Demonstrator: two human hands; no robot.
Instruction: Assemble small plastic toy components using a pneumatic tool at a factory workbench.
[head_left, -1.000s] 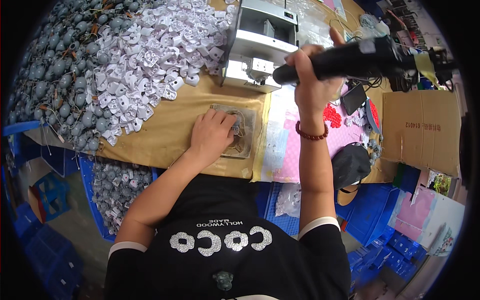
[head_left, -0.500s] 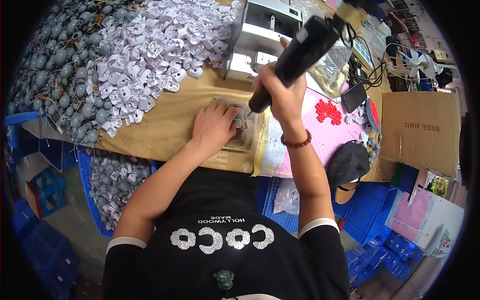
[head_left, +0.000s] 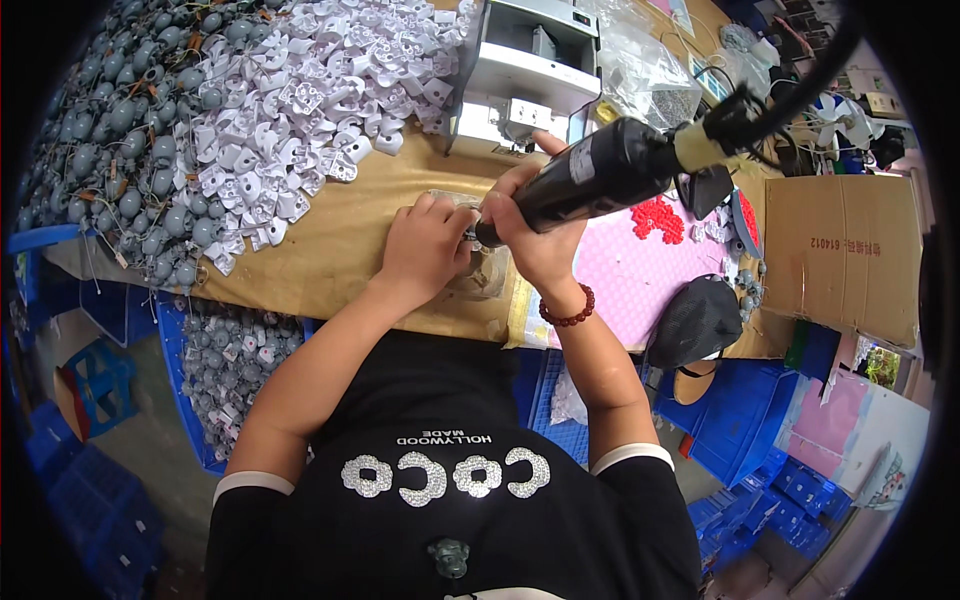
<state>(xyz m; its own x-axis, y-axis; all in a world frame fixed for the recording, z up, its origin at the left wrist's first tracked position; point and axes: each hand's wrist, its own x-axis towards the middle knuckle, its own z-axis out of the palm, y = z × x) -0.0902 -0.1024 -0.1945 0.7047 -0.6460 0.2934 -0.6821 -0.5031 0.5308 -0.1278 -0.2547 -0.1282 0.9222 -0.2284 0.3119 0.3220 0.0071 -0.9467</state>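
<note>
My right hand (head_left: 545, 245) is wrapped round a black electric screwdriver (head_left: 595, 172), which is tilted, with its cord end up to the right. Its front end comes down beside the fingertips of my left hand (head_left: 422, 248). That left hand is bent over a shallow clear plastic tray (head_left: 488, 290) on the bench, its fingers pressed together on a small piece. My fingers hide most of this piece, so its kind does not show. The screwdriver's tip is also hidden between the two hands.
White plastic parts (head_left: 310, 100) and grey round parts with wires (head_left: 130, 150) are heaped at the left. A white machine (head_left: 525, 75) stands behind the tray. Red pieces (head_left: 657, 220), a black cap (head_left: 695, 322) and a cardboard box (head_left: 845, 260) are at the right. A blue crate (head_left: 180, 375) of parts sits below.
My right hand has brought the screwdriver down and left to my left fingertips, tilting it flatter. My left hand stays nearly in place over the tray.
</note>
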